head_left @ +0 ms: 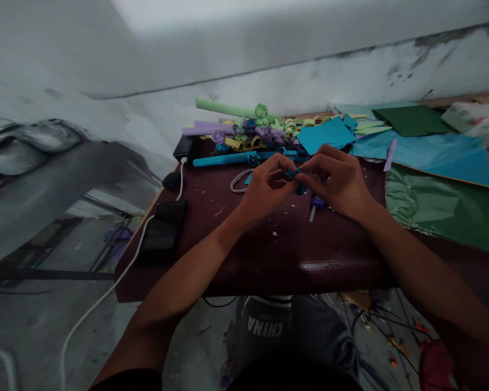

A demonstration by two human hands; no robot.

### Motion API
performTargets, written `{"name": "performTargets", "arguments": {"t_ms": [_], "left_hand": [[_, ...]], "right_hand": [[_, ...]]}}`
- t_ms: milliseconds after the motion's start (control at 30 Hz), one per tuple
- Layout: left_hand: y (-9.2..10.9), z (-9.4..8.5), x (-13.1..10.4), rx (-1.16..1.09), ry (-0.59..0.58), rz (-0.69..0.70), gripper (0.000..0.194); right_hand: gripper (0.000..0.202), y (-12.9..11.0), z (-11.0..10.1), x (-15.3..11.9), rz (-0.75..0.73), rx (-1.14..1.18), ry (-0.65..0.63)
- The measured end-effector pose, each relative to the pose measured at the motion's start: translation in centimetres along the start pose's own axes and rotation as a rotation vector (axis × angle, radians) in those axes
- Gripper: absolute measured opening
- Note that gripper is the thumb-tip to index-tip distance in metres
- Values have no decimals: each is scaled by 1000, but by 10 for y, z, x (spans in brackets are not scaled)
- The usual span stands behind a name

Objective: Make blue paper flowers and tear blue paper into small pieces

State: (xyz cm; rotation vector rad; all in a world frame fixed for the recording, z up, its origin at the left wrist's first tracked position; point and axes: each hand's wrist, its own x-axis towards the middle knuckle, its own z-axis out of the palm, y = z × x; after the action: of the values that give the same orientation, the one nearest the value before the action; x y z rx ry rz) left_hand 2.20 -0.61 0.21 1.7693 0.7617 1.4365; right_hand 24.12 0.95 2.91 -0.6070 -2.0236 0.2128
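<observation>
A person's left hand [269, 183] and right hand [339, 178] meet above the maroon bench [269, 260], each grip closed on a small blue paper piece [300, 189] that looks flimsy enough to tear or slip loose if the two tug unevenly.

The held blue piece [300, 189] looks like creased paper — the tabletop [244, 260] glossy, finely grained.

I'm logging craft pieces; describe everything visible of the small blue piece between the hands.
The small blue piece looks like folded paper, with a narrow part at upper left and a fuller part below. The left hand and right hand pinch it over the dark red table. Finer folds are too small to tell.
</observation>
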Motion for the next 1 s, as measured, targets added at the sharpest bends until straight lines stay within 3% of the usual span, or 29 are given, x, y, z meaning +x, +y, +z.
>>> {"name": "performTargets", "arguments": {"t_ms": [267,533,700,1000], "left_hand": [[-3,1,0,15,7,26,43],[0,-3,-1,-4,-65,12,42],[3,-8,-2,32,-91,-36,36],[2,-10,2,63,-93,-81,23]], "right_hand": [[15,0,-1,1,49,26,-39],[25,-1,-14,6,119,242,-233],[20,-2,-17,7,136,183,-258],[10,-1,-15,5,3,16,-268]]}}
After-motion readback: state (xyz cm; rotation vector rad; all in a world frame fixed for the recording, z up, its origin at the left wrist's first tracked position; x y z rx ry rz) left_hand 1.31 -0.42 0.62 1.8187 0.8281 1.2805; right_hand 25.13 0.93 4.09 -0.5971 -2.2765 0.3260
